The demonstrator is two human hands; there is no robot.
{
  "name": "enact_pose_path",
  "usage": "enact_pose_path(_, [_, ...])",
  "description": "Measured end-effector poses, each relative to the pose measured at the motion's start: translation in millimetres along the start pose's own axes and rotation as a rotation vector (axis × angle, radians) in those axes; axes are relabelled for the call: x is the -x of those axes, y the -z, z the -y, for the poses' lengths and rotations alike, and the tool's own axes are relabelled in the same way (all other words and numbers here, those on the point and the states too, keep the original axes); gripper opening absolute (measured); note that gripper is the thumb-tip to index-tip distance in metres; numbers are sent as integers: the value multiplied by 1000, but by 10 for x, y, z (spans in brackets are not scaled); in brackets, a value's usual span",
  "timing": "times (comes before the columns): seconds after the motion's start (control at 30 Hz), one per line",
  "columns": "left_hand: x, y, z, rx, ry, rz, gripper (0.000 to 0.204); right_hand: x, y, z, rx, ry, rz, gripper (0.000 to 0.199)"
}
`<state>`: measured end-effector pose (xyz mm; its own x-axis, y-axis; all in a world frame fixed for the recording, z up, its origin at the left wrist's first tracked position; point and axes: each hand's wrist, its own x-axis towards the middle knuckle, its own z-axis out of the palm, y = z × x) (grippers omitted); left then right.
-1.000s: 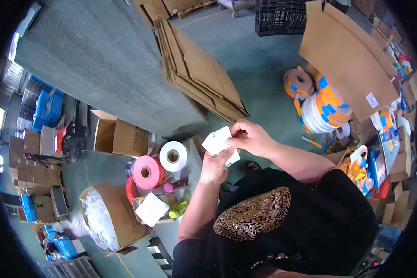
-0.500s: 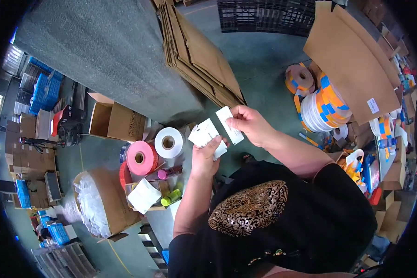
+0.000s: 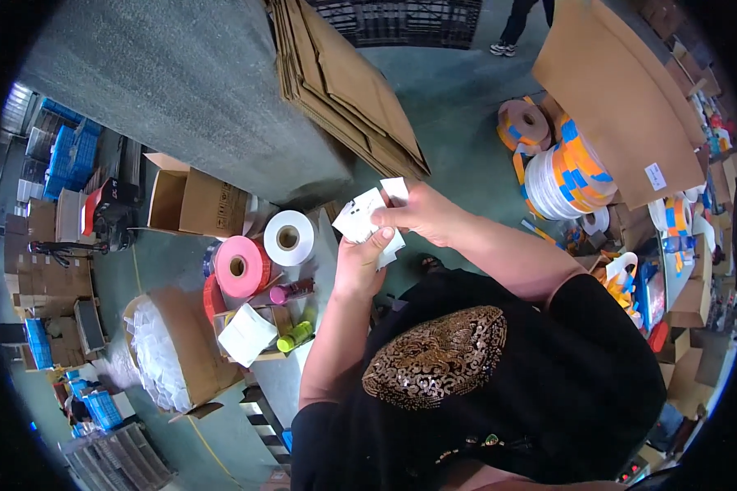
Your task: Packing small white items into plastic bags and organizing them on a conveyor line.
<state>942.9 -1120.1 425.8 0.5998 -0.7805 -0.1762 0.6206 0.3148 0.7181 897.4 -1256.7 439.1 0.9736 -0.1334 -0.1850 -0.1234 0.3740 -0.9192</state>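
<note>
Several white paper labels [image 3: 357,216] are gripped in my left hand [image 3: 362,260], with the thumb pressed on their face and black marks showing on the top one. My right hand [image 3: 420,214] has closed on another white slip [image 3: 395,191], whose upper end sticks out above the fingers. Its thumb reaches across to the labels in the left hand, and the two hands touch or nearly touch. How many labels there are, and the lower end of the right-hand slip, cannot be seen.
On a bench at left stand a pink roll [image 3: 238,267], a white roll [image 3: 287,237], a green bottle [image 3: 295,336] and a white stack [image 3: 247,335]. Beside it is a carton of clear bags [image 3: 157,358]. Folded cardboard [image 3: 348,86] leans on a pillar [image 3: 180,90]. Orange-blue rolls [image 3: 569,180] lie right.
My right hand has moved left and brought its slip against the labels in my left hand. A person's legs have come into view at the far top.
</note>
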Motion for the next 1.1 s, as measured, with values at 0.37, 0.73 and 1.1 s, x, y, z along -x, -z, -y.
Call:
enact_pose_path(0.37, [37, 109, -10, 102, 49, -79, 32, -38, 44, -22, -104, 12, -140, 24])
enact_pose_path(0.73, [14, 128, 46, 63, 20, -177, 25, 24, 25, 18, 100, -10, -37, 22])
enact_pose_path(1.1, [65, 118, 9, 92, 0, -71, 33, -8, 49, -42, -76, 1, -98, 20])
